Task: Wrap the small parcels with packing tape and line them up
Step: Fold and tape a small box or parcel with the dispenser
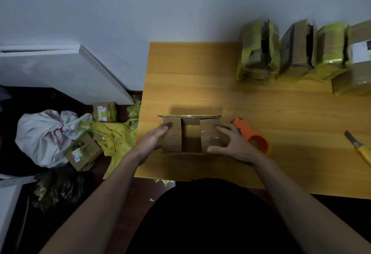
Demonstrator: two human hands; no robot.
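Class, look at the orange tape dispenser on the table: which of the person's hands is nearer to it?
Right. The right hand rests on the cardboard box directly beside the orange tape dispenser. The left hand is at the box's far side, with the whole box between.

Your forearms are bare to the frame's edge, no sleeves, watch or rings showing; at six o'clock you wear dark, plain black clothing [200, 223].

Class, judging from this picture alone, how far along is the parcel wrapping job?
Done: several taped parcels stand in a row at the table's far edge. In hand: the left hand and right hand press the flaps of an open cardboard box. Left: taping it with the orange dispenser and lining it up.
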